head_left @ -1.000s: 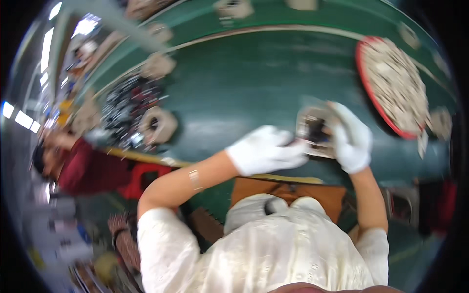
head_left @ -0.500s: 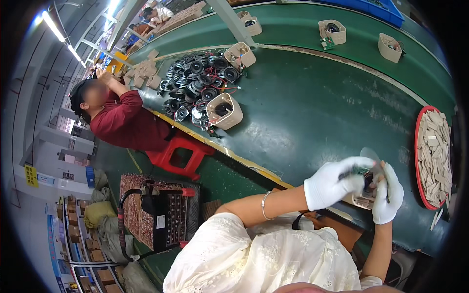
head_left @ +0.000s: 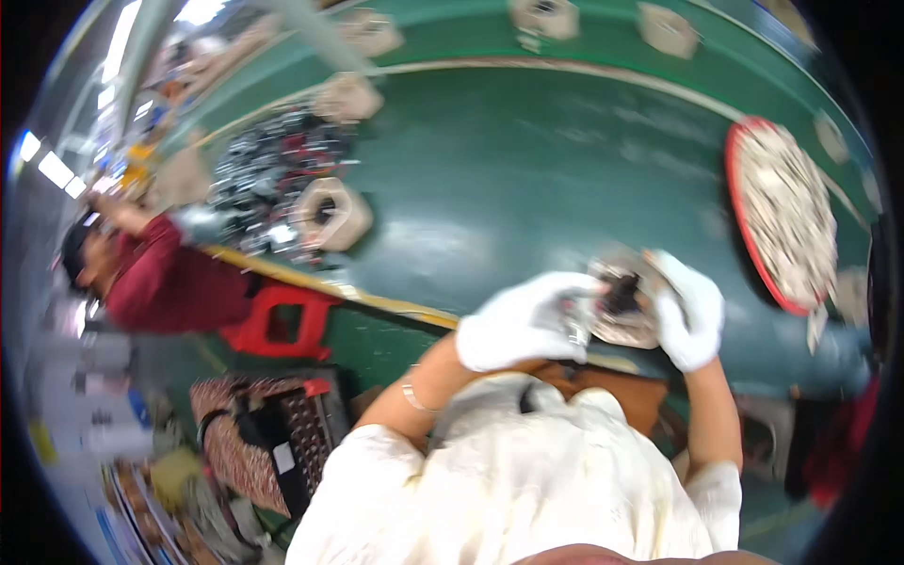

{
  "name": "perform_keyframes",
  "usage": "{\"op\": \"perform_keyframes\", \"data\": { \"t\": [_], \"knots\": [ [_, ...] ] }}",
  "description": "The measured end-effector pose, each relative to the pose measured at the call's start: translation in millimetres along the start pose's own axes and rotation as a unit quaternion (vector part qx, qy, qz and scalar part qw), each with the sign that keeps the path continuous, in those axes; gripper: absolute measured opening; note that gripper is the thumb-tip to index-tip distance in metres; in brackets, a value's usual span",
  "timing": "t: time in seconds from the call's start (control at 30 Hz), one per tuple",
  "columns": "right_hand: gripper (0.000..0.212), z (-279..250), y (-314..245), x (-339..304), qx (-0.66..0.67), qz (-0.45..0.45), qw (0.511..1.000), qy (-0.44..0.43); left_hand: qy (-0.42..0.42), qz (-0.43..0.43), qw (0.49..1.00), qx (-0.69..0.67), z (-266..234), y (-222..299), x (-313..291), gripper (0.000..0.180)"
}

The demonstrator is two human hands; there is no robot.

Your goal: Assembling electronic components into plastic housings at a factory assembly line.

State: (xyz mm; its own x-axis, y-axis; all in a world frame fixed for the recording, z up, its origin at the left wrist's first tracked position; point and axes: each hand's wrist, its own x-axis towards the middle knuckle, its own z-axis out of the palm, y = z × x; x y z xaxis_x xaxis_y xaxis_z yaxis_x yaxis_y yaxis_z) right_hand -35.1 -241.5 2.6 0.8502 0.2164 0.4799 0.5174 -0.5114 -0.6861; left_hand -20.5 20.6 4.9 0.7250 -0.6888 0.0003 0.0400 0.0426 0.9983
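Observation:
In front of me at the table's near edge is a beige speaker housing, with dark parts inside that are blurred. My right hand, in a white glove, grips the housing's right side, with the fingers over its far rim. At the left rim, my white-gloved left hand has its fingers bent together around something small and shiny, too smeared to name. Farther left on the table, another beige housing with a dark round speaker in it stands beside a heap of loose speakers with red wires.
A red-rimmed tray of pale flat strips lies at the right on the green table. More housings stand along the far belt. A person in dark red works at the left, near a red stool and a cart.
My view has swung, so the table's contents appear shifted and blurred. My hands have spread slightly apart around the housing, whose opening shows more; the clear disc above it no longer shows distinctly.

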Motion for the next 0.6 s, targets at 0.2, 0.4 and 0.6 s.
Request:
{"op": "perform_keyframes", "data": {
  "t": [0.2, 0.4, 0.6],
  "knots": [
    [0.037, -32.2, -11.3, 6.5, 0.063, -0.038, 0.997, 0.006, 0.191, -0.002, 0.931, -0.313, 11.6, -29.2, -3.3, 0.022],
    [0.037, -57.5, -43.3, 9.9, -0.028, -0.049, 0.986, -0.154, 0.233, -0.020, 0.972, -0.018, 10.9, -13.1, -1.0, 0.017],
    [0.029, -40.2, -58.1, 8.6, -0.167, -0.009, 0.958, -0.234, 0.157, -0.041, 0.964, -0.211, 33.1, -15.7, 17.5, 0.016]
  ]
}}
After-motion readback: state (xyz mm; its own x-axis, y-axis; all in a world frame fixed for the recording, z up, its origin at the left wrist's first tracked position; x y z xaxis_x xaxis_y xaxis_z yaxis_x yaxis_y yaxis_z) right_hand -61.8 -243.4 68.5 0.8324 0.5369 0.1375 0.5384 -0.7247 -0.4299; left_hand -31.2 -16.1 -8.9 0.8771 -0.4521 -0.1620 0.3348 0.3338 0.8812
